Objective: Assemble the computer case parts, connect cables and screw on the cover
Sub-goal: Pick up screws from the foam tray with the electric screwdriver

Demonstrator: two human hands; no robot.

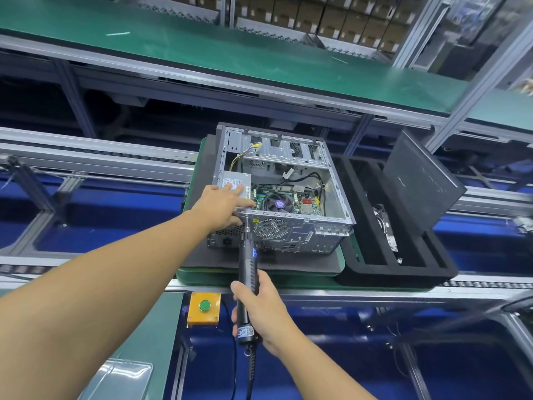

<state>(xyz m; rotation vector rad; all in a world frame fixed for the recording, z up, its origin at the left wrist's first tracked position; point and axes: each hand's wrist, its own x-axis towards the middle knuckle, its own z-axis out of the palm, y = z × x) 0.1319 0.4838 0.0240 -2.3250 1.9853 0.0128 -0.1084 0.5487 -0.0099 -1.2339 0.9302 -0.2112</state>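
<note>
The computer case (326, 197) lies on its side with the open side facing up, on a grey mat (259, 259) over a green pallet (259, 277) that sits on the conveyor rails. Inside it are the power supply (235, 183) at the near left corner, the motherboard with its round cooler fan (278, 204), and black and yellow cables running toward the drive bays at the far end. The left hand (222, 207) reaches across to the case's near left corner, largely open. Its fingers (238, 189) are stretched out nearly straight over the power supply and the top rim, and the thumb lies lower, against the perforated rear panel. Whether anything small is held between thumb and forefinger cannot be told. The right hand (259, 307) is clenched around the lower body of a black electric screwdriver (248, 269), fingers wrapped fully round the grip, with its cord hanging below the wrist. The tool stands nearly upright and its bit meets the rear panel's upper edge just beside the left thumb, left of the round fan grille (272, 228). To the right of the pallet and touching it sits a black foam tray (403, 274); the dark side cover (421, 180) leans tilted in it, well apart from the case. A yellow box with a green button (204, 308) is mounted on the frame below the pallet — just left of the right hand. Beyond the line runs a green-topped bench (202, 47).
</note>
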